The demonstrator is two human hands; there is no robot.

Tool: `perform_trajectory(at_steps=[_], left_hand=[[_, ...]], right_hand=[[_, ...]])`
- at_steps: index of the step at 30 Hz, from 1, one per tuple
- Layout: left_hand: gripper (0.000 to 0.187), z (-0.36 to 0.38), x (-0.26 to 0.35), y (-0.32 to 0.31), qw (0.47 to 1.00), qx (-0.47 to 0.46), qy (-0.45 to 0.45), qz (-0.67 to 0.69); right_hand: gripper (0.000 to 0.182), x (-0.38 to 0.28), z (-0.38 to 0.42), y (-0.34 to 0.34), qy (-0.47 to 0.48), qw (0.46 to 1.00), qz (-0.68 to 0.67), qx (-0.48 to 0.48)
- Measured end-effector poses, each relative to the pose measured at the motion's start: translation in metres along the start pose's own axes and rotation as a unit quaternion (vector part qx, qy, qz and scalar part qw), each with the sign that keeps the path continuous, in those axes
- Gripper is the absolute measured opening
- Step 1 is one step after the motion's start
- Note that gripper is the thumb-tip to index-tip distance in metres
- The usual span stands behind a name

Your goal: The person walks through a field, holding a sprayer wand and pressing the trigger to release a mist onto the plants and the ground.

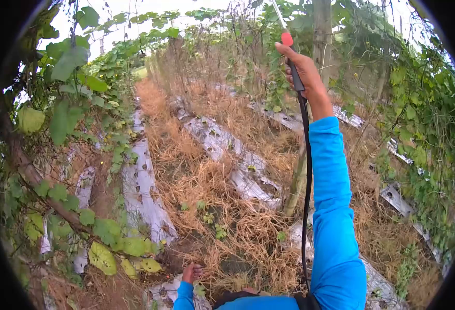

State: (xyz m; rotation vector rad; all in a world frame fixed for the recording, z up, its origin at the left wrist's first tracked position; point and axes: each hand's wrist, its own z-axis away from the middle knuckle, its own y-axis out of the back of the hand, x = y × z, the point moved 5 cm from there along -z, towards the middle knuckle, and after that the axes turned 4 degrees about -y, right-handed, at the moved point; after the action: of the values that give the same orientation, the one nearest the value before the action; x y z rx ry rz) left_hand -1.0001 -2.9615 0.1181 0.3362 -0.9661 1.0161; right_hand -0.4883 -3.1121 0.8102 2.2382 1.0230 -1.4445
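My right hand [304, 73] is raised high at the upper right, its fingers wrapped round the black handle of a spray wand [296, 75]. A red collar sits above the grip, and a thin metal tube rises from it out of the top of the view. From the handle's lower end a black hose [307, 191] hangs down along my blue sleeve to my waist. Low in the view, my left hand [192, 272] hangs beside my body with its fingers loosely bent and apart; nothing shows in it. Dry straw lies below it.
Leafy vines climb on the left [67, 116] and on the right [429, 119]. A woody branch [44, 188] slants across the left side. Strips of grey plastic mulch [142, 188] run between rows of dry straw [186, 175]. A wooden post [322, 36] stands behind my right hand.
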Motion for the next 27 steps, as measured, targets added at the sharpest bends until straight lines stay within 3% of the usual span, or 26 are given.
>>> perform_trajectory(at_steps=[4,6,8,11,12,13,14,16,19,22,27], left_hand=[[0.046,0.033,-0.045,0.006,0.999,-0.026,0.01,0.033],[0.04,0.053,-0.071,0.008,0.999,-0.016,0.014,0.027],[0.039,0.098,-0.09,0.0,0.998,0.039,0.013,0.042],[0.038,0.145,-0.156,0.003,0.997,0.029,0.016,0.072],[0.038,0.161,-0.177,-0.001,0.995,0.038,0.004,0.093],[0.038,0.175,-0.2,-0.004,0.99,0.018,0.053,0.128],[0.038,0.192,-0.218,-0.01,0.982,-0.003,0.105,0.158],[0.039,0.231,-0.242,-0.022,0.985,0.033,0.107,0.133],[0.044,0.279,-0.272,-0.04,0.987,0.076,0.103,0.099],[0.049,0.312,-0.3,-0.046,0.98,0.112,0.123,0.113],[0.047,0.375,-0.358,-0.069,0.981,0.145,0.046,0.124]], right_hand=[[0.056,-0.029,0.011,0.013,0.091,0.986,0.127,0.058],[0.054,-0.037,0.039,0.009,0.082,0.988,0.124,0.029],[0.054,-0.042,0.081,-0.004,0.051,0.997,0.044,0.029],[0.048,-0.019,0.154,-0.018,-0.135,0.975,-0.128,-0.119],[0.048,-0.007,0.179,-0.023,-0.158,0.97,-0.141,-0.118],[0.047,0.01,0.202,-0.025,-0.181,0.965,-0.155,-0.113],[0.047,0.028,0.221,-0.026,-0.201,0.952,-0.183,-0.141],[0.046,0.042,0.276,-0.024,-0.236,0.931,-0.223,-0.168],[0.045,0.071,0.356,-0.02,-0.26,0.802,-0.421,-0.333],[0.047,0.074,0.448,-0.003,-0.26,0.739,-0.493,-0.378],[0.046,0.057,0.579,0.053,-0.301,0.727,-0.469,-0.4]])
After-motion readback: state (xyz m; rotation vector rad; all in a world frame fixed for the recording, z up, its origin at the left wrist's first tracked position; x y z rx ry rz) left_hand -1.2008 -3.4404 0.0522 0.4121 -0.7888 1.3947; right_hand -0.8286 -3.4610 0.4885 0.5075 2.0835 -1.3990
